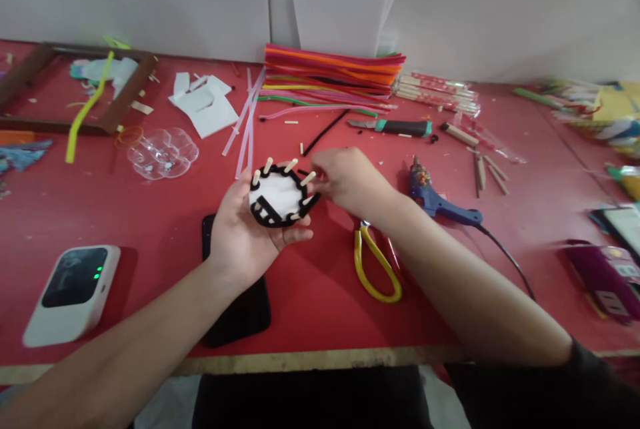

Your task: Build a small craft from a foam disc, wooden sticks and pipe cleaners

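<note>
My left hand (245, 235) holds a small round craft piece from below and the side. It has a white base (280, 194), with short wooden sticks (291, 165) standing up around its rim. Black pipe cleaner (270, 219) runs round the sticks. At its right side, my right hand (343, 179) has its fingers pinched together on the black pipe cleaner; the fingertips are partly hidden. Beneath my left hand and forearm lies a black phone (240, 315). Yellow-handled pliers (377, 269) rest below my right wrist, their jaws hidden.
Pipe cleaners (330, 79) in several colours lie at the back, near a utility knife (400, 127). A blue glue gun (440, 201) with a cord is at right. Left are a clear plastic palette (163, 154), a brown frame (115, 115) and a white device (73, 295).
</note>
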The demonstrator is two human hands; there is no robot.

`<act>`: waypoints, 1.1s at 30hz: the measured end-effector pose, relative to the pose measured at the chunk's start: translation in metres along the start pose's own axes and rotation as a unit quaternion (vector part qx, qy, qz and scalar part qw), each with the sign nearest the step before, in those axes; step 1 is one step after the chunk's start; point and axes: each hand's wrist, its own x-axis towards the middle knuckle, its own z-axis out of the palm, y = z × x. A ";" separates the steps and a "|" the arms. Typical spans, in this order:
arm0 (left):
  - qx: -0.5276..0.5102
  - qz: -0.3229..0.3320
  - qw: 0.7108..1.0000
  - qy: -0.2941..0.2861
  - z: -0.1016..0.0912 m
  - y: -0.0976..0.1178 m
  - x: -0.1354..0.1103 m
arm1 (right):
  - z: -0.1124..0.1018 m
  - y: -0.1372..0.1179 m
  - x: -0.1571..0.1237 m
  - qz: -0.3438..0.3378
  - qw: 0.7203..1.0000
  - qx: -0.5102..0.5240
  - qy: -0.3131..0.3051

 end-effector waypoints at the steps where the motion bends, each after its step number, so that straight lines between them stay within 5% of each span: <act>1: 0.007 0.007 1.000 -0.007 0.000 -0.001 0.000 | -0.003 0.003 0.000 0.006 0.999 0.035 0.034; 6: 0.023 0.041 0.999 -0.010 0.000 -0.003 -0.001 | -0.036 0.005 -0.007 -0.018 0.952 0.261 0.157; 13: 0.010 0.055 0.998 0.024 0.001 -0.003 0.000 | -0.066 -0.012 -0.022 -0.046 0.952 0.268 0.139; 17: 0.023 0.079 0.996 0.021 0.004 -0.004 -0.001 | -0.064 -0.022 -0.028 -0.076 0.958 0.243 0.132; 24: 0.099 0.188 0.977 -0.007 -0.003 -0.013 0.001 | -0.050 -0.032 -0.055 -0.108 0.946 0.191 0.238; 28: 0.174 0.324 0.924 -0.104 -0.016 -0.023 0.005 | -0.034 -0.027 -0.073 -0.176 0.927 0.106 0.313; 33: 0.244 0.396 0.875 -0.133 -0.021 -0.030 0.005 | -0.018 -0.018 -0.086 -0.234 0.905 0.157 0.318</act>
